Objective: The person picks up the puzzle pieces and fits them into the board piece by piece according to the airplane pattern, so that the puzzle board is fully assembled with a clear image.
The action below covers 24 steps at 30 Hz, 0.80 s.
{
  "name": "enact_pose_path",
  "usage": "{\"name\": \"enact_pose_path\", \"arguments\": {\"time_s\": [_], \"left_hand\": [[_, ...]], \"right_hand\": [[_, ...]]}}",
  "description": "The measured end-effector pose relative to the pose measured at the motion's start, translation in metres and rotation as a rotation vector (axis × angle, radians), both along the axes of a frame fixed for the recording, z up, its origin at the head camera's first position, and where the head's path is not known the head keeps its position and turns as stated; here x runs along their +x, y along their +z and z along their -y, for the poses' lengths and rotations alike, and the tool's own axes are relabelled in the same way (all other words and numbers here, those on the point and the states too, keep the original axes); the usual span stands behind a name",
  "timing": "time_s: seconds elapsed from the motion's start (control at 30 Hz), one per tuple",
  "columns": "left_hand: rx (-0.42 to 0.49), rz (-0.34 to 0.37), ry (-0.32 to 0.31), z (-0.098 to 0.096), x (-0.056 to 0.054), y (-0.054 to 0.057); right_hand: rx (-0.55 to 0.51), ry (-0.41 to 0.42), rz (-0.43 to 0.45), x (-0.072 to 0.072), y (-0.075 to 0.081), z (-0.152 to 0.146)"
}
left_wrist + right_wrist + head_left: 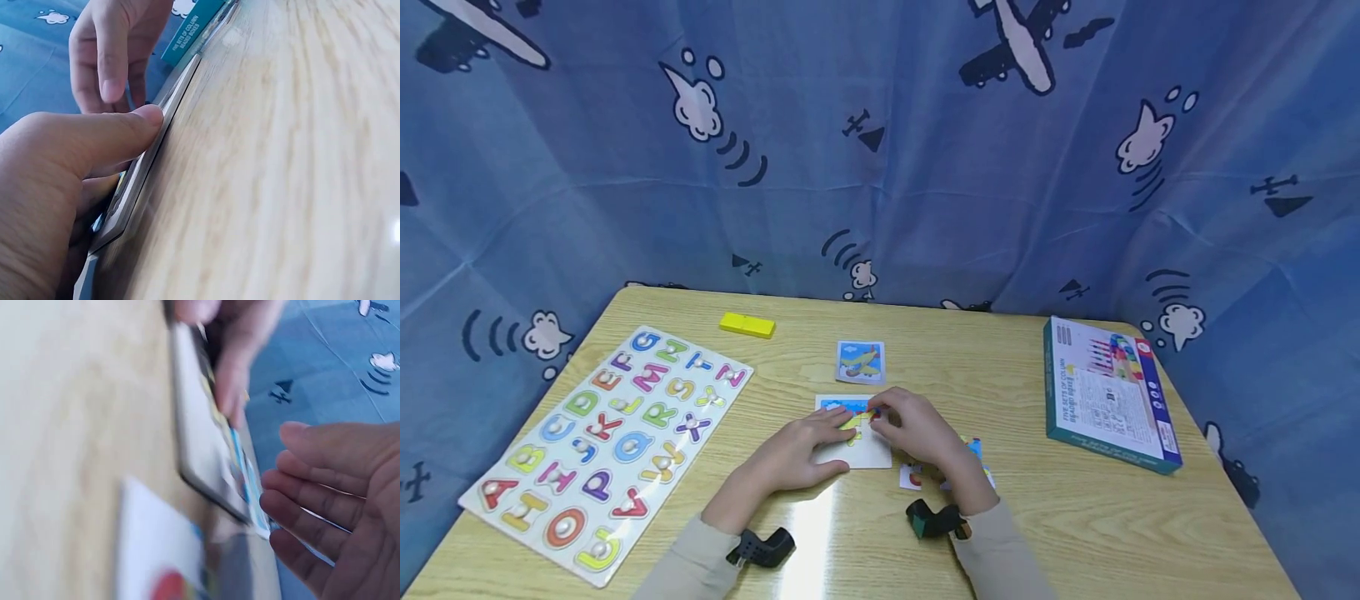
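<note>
A small white-bordered puzzle board point(874, 454) lies on the table, with yellow and blue picture pieces in its upper part. My left hand point(799, 454) rests on its left side, fingers extended over the pieces and thumb along the near edge. Over the board's upper right edge is my right hand point(913, 423), its fingers loosely bent; in the right wrist view no piece shows between thumb and fingers. Loose puzzle pieces point(911, 477) lie beside the board, partly hidden under the right forearm. Just behind the board is a picture card point(861, 362) of a yellow airplane.
A white alphabet board point(647, 454) with knobbed letters covers the table's left side. A yellow block point(747, 325) lies near the back edge. At the right stands a teal-sided flat box point(1108, 396). Behind the table hangs a blue patterned curtain point(880, 183).
</note>
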<state>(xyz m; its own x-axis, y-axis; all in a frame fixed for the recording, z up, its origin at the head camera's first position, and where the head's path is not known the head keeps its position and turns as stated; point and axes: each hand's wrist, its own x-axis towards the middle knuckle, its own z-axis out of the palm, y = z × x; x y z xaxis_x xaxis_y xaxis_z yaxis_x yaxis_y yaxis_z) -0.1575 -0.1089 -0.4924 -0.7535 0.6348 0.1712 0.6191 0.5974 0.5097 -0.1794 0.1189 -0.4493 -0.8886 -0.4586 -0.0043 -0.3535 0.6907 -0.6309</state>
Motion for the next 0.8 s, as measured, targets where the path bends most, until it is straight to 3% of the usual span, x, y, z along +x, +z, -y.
{"name": "enact_pose_path", "arguments": {"time_s": [0.33, 0.8], "left_hand": [[0.015, 0.005, -0.001, 0.000, -0.001, -0.002], [0.026, 0.018, -0.010, 0.000, 0.000, -0.001]], "right_hand": [[-0.004, -0.089, 0.012, 0.001, 0.004, -0.051], [0.015, -0.151, 0.032, 0.016, -0.009, -0.116]]}}
